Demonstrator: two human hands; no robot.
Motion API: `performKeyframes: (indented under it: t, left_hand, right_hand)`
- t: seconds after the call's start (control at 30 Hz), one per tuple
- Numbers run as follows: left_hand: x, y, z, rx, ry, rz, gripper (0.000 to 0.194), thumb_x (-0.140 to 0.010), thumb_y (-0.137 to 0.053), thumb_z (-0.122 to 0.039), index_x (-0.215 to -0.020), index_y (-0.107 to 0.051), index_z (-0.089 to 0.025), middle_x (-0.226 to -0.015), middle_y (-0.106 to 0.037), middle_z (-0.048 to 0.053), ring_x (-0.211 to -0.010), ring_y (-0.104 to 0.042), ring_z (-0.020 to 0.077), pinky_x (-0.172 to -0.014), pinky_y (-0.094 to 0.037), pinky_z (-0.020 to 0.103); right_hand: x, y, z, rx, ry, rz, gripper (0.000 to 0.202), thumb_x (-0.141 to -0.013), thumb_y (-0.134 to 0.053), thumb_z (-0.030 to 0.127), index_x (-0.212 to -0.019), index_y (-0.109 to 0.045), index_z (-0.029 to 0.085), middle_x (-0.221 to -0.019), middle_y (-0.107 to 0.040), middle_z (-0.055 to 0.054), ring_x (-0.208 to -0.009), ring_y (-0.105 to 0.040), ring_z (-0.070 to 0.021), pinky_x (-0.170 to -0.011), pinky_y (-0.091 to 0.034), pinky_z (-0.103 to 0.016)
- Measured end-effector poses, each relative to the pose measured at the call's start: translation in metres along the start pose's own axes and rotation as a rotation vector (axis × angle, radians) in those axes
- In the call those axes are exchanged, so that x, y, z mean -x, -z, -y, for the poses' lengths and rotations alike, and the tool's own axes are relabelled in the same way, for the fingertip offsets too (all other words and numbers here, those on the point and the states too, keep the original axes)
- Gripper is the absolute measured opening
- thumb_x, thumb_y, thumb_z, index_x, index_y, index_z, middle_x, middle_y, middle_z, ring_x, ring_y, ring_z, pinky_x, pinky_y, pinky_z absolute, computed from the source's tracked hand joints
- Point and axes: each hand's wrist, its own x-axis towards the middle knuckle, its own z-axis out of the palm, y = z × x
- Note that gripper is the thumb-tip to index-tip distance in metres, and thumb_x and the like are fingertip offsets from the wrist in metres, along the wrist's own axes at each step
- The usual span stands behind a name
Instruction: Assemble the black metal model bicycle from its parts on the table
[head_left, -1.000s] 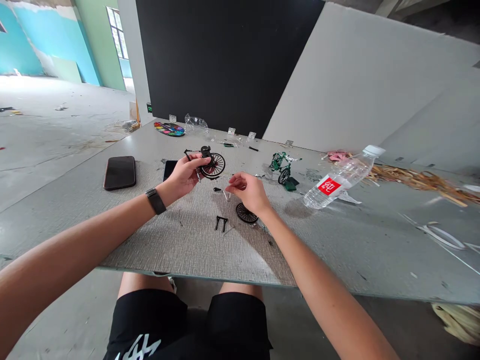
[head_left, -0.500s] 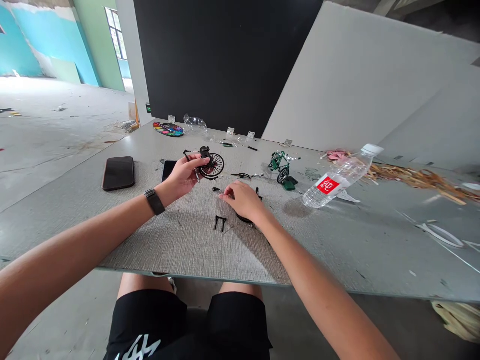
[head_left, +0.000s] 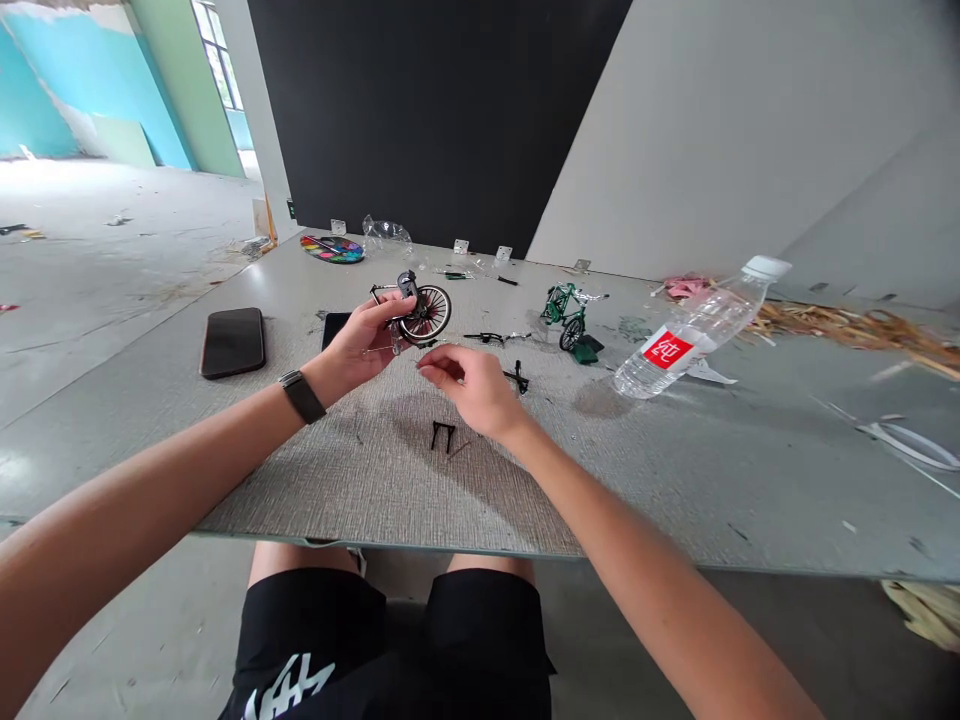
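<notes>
My left hand [head_left: 365,335] is closed around a partly built black model bicycle [head_left: 409,290], holding it above the table with its spoked wheel [head_left: 426,314] facing right. Just below and to the right of that wheel is my right hand [head_left: 469,385], thumb and fingers pinched together. Whatever is between those fingertips is too small to name. A black forked part [head_left: 443,434] lies on the mat in front of the hands. Black pieces [head_left: 517,377] lie partly hidden behind my right hand. Farther back rests a thin black part [head_left: 486,337].
A green model bicycle [head_left: 564,308] stands right of centre. Beside it a water bottle [head_left: 667,350] leans to the right. Phone-like dark slab [head_left: 233,343] at left; another dark slab [head_left: 334,327] lies behind my left wrist. A paint palette [head_left: 334,249] and clear plastic packaging [head_left: 386,236] lie at the back.
My right hand has moved left and up, close to the wheel. The small dark piece that lay by its fingertips no longer shows on the mat. My left hand keeps its hold.
</notes>
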Motion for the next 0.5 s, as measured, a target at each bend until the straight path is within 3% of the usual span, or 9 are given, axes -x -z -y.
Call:
performKeyframes:
  t: [0.17, 0.37, 0.5]
  left_hand:
    - [0.0031, -0.0015, 0.0029, 0.042, -0.013, 0.118, 0.018, -0.074, -0.075, -0.013, -0.078, -0.057, -0.016, -0.078, -0.070, -0.001, -0.068, -0.067, 0.0106, -0.061, -0.050, 0.021]
    - [0.0040, -0.0024, 0.0083, 0.008, -0.011, 0.127, 0.021, -0.073, -0.075, -0.013, -0.081, -0.057, -0.017, -0.077, -0.069, -0.002, -0.068, -0.067, 0.0105, -0.061, -0.051, 0.021]
    - [0.0049, -0.0035, 0.0101, -0.030, -0.018, 0.105, 0.025, -0.071, -0.078, -0.013, -0.083, -0.056, -0.017, -0.078, -0.070, -0.002, -0.065, -0.067, 0.0099, -0.058, -0.050, 0.020]
  right_hand:
    - [0.0026, -0.0091, 0.0056, -0.095, -0.017, -0.043, 0.021, -0.090, -0.064, 0.037, -0.093, -0.068, 0.017, -0.078, -0.071, -0.003, -0.068, -0.064, -0.0140, -0.069, -0.051, -0.030]
    - [0.0030, -0.0098, 0.0035, -0.154, -0.063, -0.067, 0.024, -0.085, -0.069, 0.038, -0.096, -0.068, 0.017, -0.076, -0.072, -0.003, -0.066, -0.065, -0.0141, -0.069, -0.053, -0.030]
    - [0.0029, -0.0122, 0.0014, -0.219, -0.126, -0.035, 0.022, -0.082, -0.070, 0.038, -0.087, -0.067, 0.018, -0.071, -0.071, -0.002, -0.061, -0.064, -0.0132, -0.065, -0.054, -0.030]
